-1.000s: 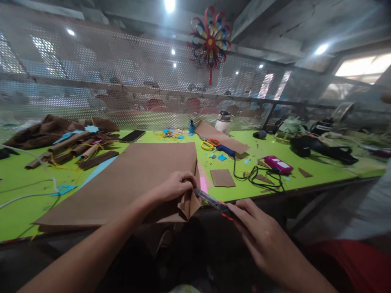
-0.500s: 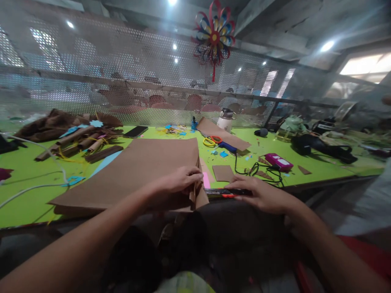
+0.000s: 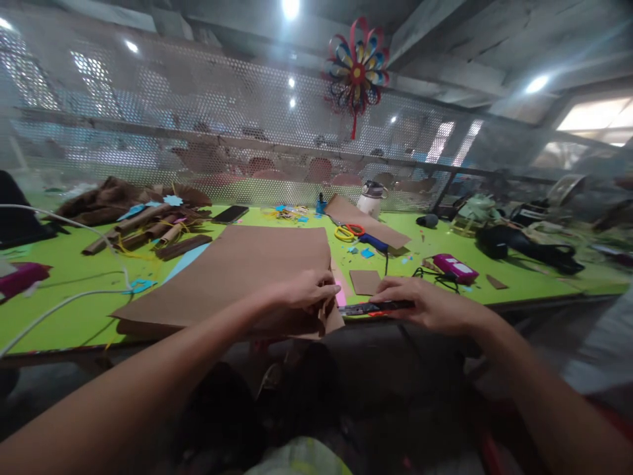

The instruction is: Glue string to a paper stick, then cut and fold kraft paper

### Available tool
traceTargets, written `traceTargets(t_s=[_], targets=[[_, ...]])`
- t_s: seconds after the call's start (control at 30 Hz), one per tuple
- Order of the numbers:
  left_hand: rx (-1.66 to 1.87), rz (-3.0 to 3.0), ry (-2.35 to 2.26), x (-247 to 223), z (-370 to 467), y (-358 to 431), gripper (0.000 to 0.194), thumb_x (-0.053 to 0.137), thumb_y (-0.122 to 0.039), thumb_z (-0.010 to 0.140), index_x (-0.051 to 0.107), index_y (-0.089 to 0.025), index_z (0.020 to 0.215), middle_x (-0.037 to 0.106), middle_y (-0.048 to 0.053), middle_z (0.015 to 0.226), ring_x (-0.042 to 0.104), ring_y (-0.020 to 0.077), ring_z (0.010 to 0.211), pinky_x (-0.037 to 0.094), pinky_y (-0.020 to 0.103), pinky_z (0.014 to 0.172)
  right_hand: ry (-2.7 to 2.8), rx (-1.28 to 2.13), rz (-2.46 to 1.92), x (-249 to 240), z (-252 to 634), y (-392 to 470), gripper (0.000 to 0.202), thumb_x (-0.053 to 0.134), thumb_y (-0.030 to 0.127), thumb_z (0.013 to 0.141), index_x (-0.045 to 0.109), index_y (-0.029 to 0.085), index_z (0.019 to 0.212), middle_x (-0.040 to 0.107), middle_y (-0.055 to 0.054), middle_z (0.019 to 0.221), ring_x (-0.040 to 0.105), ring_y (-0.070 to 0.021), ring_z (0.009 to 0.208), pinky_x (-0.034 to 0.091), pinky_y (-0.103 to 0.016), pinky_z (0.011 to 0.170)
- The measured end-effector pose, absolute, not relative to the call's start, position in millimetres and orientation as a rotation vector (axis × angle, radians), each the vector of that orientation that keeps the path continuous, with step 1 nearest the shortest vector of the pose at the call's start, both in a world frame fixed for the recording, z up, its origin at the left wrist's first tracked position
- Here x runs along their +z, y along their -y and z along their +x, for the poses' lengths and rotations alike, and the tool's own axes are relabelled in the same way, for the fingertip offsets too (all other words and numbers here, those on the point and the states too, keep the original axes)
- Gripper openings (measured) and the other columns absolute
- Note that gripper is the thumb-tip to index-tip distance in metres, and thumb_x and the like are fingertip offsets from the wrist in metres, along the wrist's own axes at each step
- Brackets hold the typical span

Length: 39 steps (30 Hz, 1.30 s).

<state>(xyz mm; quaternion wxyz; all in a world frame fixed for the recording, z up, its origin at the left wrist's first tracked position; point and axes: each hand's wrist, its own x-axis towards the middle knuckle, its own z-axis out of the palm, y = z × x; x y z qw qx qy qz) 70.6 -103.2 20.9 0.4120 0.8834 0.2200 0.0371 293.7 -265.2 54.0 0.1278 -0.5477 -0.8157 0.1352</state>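
A large stack of brown kraft paper (image 3: 247, 270) lies at the front of the green table. My left hand (image 3: 311, 289) is closed on the right edge of the brown paper, where the sheets bend up under its fingers. Just to the right, my right hand (image 3: 415, 300) grips a utility knife (image 3: 370, 307), black with an orange part. Its blade end points left, close to the paper's edge; whether it touches is unclear. A pink slip (image 3: 340, 293) shows between the paper and the knife. Behind my right hand lies a small brown card square (image 3: 364, 282).
Yellow and orange scissors (image 3: 349, 232), a blue-handled tool (image 3: 373, 243) with a black cord and a purple box (image 3: 455, 268) lie beyond my right hand. Rolled brown paper (image 3: 143, 224), a phone (image 3: 231, 214) and a white cable (image 3: 64, 310) are leftward. A bottle (image 3: 370, 196) stands behind.
The view has shifted slightly, so the table's things sit further right. My left hand still holds the paper edge and my right hand still holds the knife beside it.
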Motion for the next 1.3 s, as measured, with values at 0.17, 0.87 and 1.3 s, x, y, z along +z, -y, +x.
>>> traceTargets(t_s=[0.17,0.87,1.3], targets=[[0.229,2.12,-0.476,18,63,105,0.05,0.042,-0.057,0.088,0.056,-0.016,0.115,0.058,0.002,0.077,0.054,0.0131,0.061,0.043,0.023,0.056,2.406,0.508,-1.52,59,299,266,0.028,0.055,0.029,0.091,0.068,0.021,0.115,0.065,-0.006,0.106,0.062,-0.019,0.095,0.047,-0.03,0.085],[0.186,2.952,-0.217,-17,47,80,0.046,0.029,-0.048,0.098,0.046,-0.034,0.138,0.044,0.007,0.145,0.034,0.027,0.133,0.02,0.046,0.109,2.011,0.488,-1.519,-17,280,296,0.031,0.057,0.026,0.088,0.064,0.019,0.118,0.065,-0.011,0.109,0.062,-0.0209,0.1,0.047,-0.037,0.092],[0.18,2.956,-0.255,-17,46,80,0.047,0.03,-0.051,0.097,0.046,-0.036,0.138,0.043,0.006,0.147,0.034,0.0293,0.134,0.019,0.048,0.108,2.004,0.266,-1.625,-45,277,305,0.037,0.058,0.029,0.088,0.062,0.025,0.125,0.07,-0.009,0.114,0.064,-0.024,0.105,0.049,-0.04,0.093]])
